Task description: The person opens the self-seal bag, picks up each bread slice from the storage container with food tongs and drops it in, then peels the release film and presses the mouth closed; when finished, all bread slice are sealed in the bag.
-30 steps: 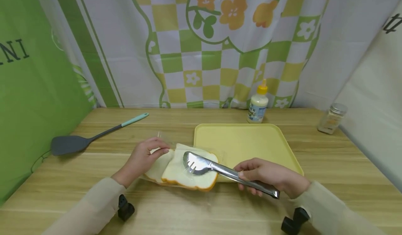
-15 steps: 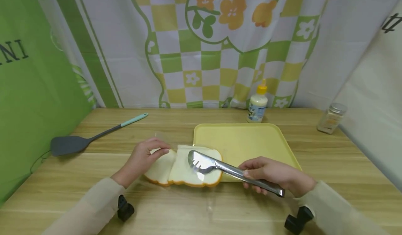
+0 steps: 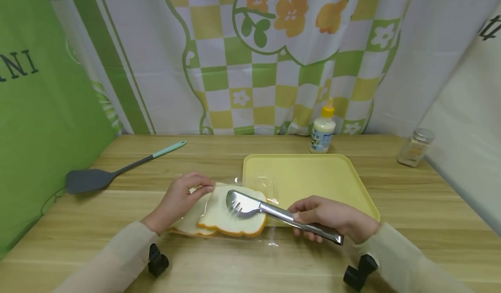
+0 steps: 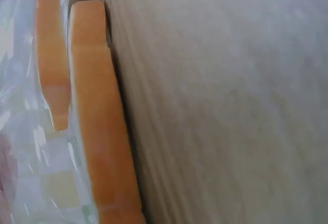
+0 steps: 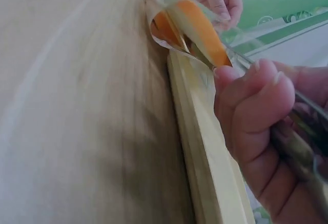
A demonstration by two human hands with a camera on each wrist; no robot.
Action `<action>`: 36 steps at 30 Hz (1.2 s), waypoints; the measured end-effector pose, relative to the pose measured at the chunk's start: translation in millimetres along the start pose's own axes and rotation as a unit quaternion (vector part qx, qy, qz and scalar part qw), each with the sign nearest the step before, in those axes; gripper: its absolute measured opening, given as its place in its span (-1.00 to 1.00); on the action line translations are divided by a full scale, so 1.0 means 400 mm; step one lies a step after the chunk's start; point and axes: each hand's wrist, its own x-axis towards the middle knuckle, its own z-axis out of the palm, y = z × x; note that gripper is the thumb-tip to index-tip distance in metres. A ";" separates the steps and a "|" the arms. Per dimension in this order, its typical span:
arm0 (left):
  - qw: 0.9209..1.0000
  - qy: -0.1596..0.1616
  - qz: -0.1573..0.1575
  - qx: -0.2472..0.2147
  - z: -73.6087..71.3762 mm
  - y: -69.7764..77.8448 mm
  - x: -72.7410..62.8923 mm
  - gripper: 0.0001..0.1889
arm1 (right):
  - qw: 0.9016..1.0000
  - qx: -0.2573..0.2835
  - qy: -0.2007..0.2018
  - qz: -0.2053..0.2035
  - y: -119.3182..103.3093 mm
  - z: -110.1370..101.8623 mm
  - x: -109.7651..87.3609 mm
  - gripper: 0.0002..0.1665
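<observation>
Two slices of white bread (image 3: 219, 208) with orange-brown crusts overlap inside a clear plastic bag (image 3: 270, 188). My left hand (image 3: 182, 199) pinches the bag's film at its upper left, thumb against fingers. My right hand (image 3: 328, 217) grips metal tongs (image 3: 275, 211) along the handle. Their slotted head lies over the right-hand slice; the lower jaw is hidden. In the left wrist view, the crust (image 4: 105, 121) of one slice shows beside the table. In the right wrist view, the curled fingers (image 5: 256, 116) wrap the tongs beside the tray's edge.
A yellow tray (image 3: 305, 171) lies behind and right of the bread, which overlaps its near-left corner. Behind it stands a squeeze bottle (image 3: 322, 132) with a yellow cap. A glass jar (image 3: 415, 148) is at the far right, a grey spatula (image 3: 91, 180) at the left.
The upper slice and tongs moved right, then back left with my right hand. More of the bag's clear film now shows beyond the bread's right side. My left hand has hardly moved.
</observation>
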 end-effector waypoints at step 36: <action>0.999 0.008 -0.029 -0.019 0.026 0.025 -0.001 -0.96 | 1.000 0.004 0.023 0.007 -0.028 0.040 0.068 -0.66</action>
